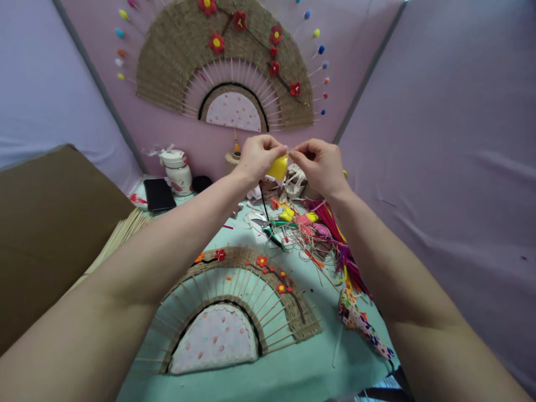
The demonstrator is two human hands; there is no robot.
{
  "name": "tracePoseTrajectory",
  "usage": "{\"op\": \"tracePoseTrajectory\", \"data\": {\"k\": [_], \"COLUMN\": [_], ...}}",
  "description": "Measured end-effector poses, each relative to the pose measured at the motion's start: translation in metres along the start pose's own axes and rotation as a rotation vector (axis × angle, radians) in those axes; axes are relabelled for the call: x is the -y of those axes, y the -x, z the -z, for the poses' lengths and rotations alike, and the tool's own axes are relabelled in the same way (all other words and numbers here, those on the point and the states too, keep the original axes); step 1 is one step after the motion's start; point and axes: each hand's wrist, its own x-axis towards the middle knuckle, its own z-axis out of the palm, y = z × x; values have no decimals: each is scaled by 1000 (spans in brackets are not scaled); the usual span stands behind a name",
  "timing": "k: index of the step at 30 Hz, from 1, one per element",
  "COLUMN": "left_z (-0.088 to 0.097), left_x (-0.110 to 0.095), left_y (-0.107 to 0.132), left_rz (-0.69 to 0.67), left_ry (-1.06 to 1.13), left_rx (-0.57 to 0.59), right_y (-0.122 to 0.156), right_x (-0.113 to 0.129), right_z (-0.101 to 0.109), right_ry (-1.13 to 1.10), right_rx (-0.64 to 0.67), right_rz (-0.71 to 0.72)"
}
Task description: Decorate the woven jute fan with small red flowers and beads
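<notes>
Raised over the back of the table, my left hand point(260, 157) pinches a small shiny yellow packet point(278, 167) by its top edge. My right hand point(321, 163) is closed in a pinch just right of the packet's upper corner; whatever its fingertips hold is too small to make out. Below lies a woven half-round fan point(302, 312) with red flowers, thin sticks and a spotted white centre point(215, 340). Green-handled pliers point(274, 234) rest among scraps beyond the fan. More yellow packets point(287, 214) lie close to the pliers.
A larger woven fan point(167, 67) hangs on the back wall. At the back left stand a white bottle point(179, 172) and a black phone point(159, 195). A brown board point(54, 223) leans in from the left. Bright pipe cleaners point(330, 223) and a floral fabric piece point(362, 324) lie right.
</notes>
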Motion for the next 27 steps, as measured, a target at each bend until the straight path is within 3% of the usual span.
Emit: {"op": "tracePoseTrajectory", "data": {"k": [2, 6, 11, 14, 18, 21, 24, 27], "left_z": [1, 8, 19, 41, 87, 105, 98, 76], "left_x": [4, 30, 71, 91, 113, 126, 137, 146], "left_y": [-8, -19, -15, -4, 16, 32, 42, 44], "left_rz": [42, 266, 377, 440, 514, 526, 459, 330], "left_ry": [3, 28, -87, -166, -320, -453, -575, -699], "left_rx": [25, 143, 79, 88, 73, 143, 276, 392], "right_y": [-7, -7, 4, 16, 38, 54, 62, 58], "right_x": [-9, -31, -54, -74, -109, -130, -137, -134], "right_z": [-4, -26, -64, -73, -72, -74, -82, -95], "right_ry": [-17, -69, 18, 103, 269, 397, 526, 603], "right_rx": [21, 124, 306, 422, 600, 689, 691, 651], "right_rz": [-28, -158, -297, -361, -462, -517, -508, -396]}}
